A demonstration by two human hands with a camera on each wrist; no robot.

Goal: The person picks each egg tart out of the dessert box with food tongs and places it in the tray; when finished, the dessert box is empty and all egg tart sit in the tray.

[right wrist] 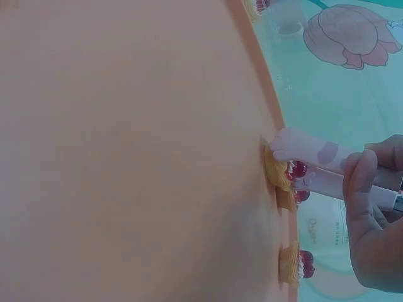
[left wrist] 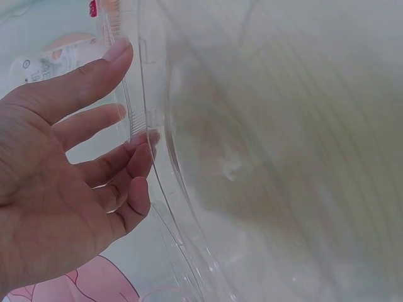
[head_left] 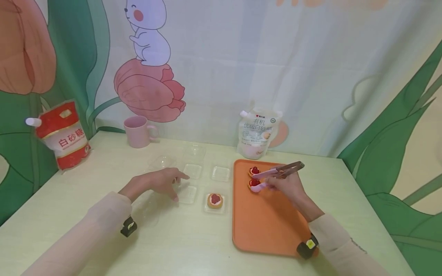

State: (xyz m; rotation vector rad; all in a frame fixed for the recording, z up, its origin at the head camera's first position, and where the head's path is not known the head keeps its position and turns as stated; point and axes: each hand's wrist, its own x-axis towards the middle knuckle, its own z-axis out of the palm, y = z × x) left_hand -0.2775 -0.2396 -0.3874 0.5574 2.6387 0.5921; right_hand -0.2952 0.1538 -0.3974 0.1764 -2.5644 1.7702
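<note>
My right hand (head_left: 286, 186) grips tongs (head_left: 276, 171) with pink paw-shaped tips, held over the orange tray (head_left: 269, 226). In the right wrist view the tips (right wrist: 302, 145) are at a fruit tart (right wrist: 276, 167) with red topping; another tart (right wrist: 287, 200) sits close behind it and a third tart (right wrist: 289, 263) stands apart. My left hand (head_left: 160, 182) hovers by the clear plastic boxes (head_left: 188, 194), fingers loosely bent and thumb spread. In the left wrist view its fingertips are near the clear plastic edge (left wrist: 160, 170); whether they touch it I cannot tell.
One tart (head_left: 215, 200) sits in a clear box (head_left: 205, 209) left of the tray. More clear containers (head_left: 220, 173) stand nearby. At the back are a pink mug (head_left: 137, 132), a red-and-white sugar bag (head_left: 65, 138) and a clear sugar pouch (head_left: 257, 134).
</note>
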